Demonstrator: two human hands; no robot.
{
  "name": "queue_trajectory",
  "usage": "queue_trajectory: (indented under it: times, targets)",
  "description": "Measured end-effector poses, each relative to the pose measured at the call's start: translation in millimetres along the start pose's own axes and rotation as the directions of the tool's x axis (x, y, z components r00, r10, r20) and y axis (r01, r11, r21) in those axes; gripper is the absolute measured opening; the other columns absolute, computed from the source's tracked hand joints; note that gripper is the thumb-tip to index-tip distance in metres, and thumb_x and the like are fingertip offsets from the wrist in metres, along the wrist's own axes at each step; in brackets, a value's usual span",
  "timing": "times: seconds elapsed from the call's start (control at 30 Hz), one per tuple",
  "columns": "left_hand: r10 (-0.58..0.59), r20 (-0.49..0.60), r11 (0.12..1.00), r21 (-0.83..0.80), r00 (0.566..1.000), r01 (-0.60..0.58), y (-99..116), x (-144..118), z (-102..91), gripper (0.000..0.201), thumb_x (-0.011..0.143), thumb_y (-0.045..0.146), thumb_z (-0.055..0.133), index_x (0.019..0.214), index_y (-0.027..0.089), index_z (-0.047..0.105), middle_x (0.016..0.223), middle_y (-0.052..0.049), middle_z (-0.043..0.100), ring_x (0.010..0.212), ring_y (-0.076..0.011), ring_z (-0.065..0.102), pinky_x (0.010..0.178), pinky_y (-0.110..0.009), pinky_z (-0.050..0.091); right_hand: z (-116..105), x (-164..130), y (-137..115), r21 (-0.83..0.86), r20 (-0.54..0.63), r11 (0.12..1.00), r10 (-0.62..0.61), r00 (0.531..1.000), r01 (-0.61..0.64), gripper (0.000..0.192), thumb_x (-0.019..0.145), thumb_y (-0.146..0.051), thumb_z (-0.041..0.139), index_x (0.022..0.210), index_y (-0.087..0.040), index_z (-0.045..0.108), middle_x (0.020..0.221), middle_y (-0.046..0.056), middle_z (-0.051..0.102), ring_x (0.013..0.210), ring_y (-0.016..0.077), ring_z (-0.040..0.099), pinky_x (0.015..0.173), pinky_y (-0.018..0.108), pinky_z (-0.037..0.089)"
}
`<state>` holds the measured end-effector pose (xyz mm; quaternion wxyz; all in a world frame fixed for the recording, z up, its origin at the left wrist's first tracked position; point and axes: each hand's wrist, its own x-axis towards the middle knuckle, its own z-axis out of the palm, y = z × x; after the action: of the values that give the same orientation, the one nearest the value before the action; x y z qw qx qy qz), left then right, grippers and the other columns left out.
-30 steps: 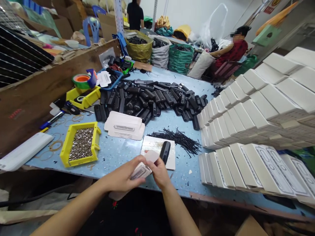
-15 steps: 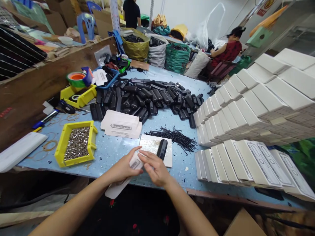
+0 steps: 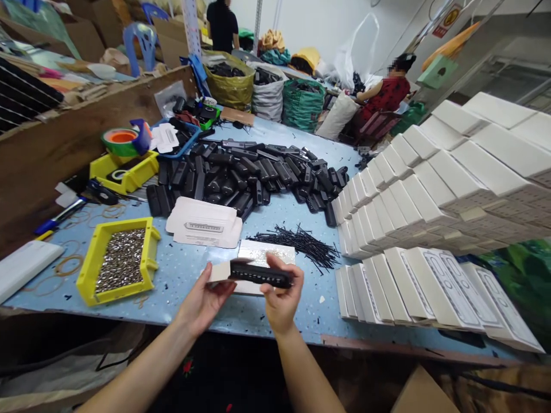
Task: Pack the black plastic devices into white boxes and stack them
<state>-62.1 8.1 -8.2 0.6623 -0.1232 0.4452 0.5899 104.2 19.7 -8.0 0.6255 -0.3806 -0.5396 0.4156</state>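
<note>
While the left hand (image 3: 202, 301) grips a small white box (image 3: 218, 271) by its near end, fingers curled under it and thumb on top, the right hand (image 3: 282, 298) pinches a long black part (image 3: 260, 276) between thumb and fingertips, holding it level with its left end meeting the open end of the box. Both hands are closed on their items and hover just above the near edge of the blue speckled surface (image 3: 189, 269). Directly beneath the black part lies a white tile (image 3: 267, 252) flat on the surface. Just beyond the tile is a loose heap of thin black sticks (image 3: 301, 241). To the left of the tile lies a short stack of flat unfolded cartons (image 3: 202, 221), and further left stands a yellow bin (image 3: 97, 255) filled with small metal pieces, with rubber bands (image 3: 69, 265) scattered beside it. A large pile of black parts (image 3: 249, 175) covers the middle of the surface behind the cartons. A second yellow bin (image 3: 124, 169) sits at the far left, with a roll of tape (image 3: 123, 140) resting above it and a blue tray (image 3: 183, 135) just to its right. Rows of closed white boxes (image 3: 430, 201) are stacked along the right side, several layers high toward the back. At the far end of the room, full sacks (image 3: 269, 94) stand on the floor, one person stands behind them, and another person is seated to the right.
</note>
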Motion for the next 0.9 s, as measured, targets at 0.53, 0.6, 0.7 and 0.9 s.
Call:
queue_trajectory:
  times: [0.53, 0.6, 0.7, 0.9]
  targets:
    - [0.335, 0.683, -0.285, 0.730, 0.649, -0.622, 30.1, 5.9, -45.1, 0.062, 0.072, 0.039, 0.071, 0.126, 0.021, 0.045, 0.104, -0.007, 0.067, 0.093, -0.0248, 0.067, 0.081, -0.036, 0.054, 6.1, 110.6, 42.3, -0.638, 0.472, 0.770, 0.375, 0.798, 0.016, 0.027, 0.093, -0.030, 0.045, 0.110, -0.018, 0.062, 0.111, 0.006, 0.062, 0.105, 0.0087, 0.059, 0.101, 0.026, 0.047]
    - [0.345, 0.650, -0.252, 0.759, 0.677, -0.600, 23.6, 8.0, -40.5, 0.064, 0.073, 0.041, 0.070, 0.125, 0.019, 0.041, 0.099, -0.006, 0.067, 0.085, -0.0224, 0.068, 0.075, -0.032, 0.054, -7.0, 143.2, 64.2, -0.766, 0.281, 0.640, 0.416, 0.865, -0.059, 0.016, 0.086, -0.016, 0.051, 0.090, -0.009, 0.066, 0.109, 0.011, 0.061, 0.108, 0.0134, 0.056, 0.105, 0.031, 0.043]
    - [0.282, 0.678, -0.247, 0.735, 0.679, -0.632, 15.4, 12.4, -35.2, 0.057, 0.074, 0.042, 0.069, 0.121, 0.020, 0.045, 0.107, -0.006, 0.066, 0.092, -0.0219, 0.066, 0.078, -0.031, 0.052, -21.1, 160.1, 78.1, -0.782, 0.252, 0.618, 0.427, 0.868, -0.077, 0.010, 0.079, -0.008, 0.054, 0.076, -0.006, 0.063, 0.098, 0.013, 0.062, 0.103, 0.0140, 0.055, 0.104, 0.031, 0.042]
    - [0.230, 0.709, -0.261, 0.705, 0.667, -0.659, 3.3, 19.1, -33.2, 0.053, 0.077, 0.035, 0.064, 0.124, 0.021, 0.046, 0.115, -0.006, 0.065, 0.099, -0.0227, 0.066, 0.083, -0.032, 0.052, -2.5, 72.5, 36.9, -0.509, 0.247, 0.846, 0.321, 0.914, -0.160, 0.037, 0.092, -0.037, 0.046, 0.121, -0.016, 0.051, 0.096, 0.004, 0.062, 0.076, 0.0052, 0.059, 0.072, 0.018, 0.050]
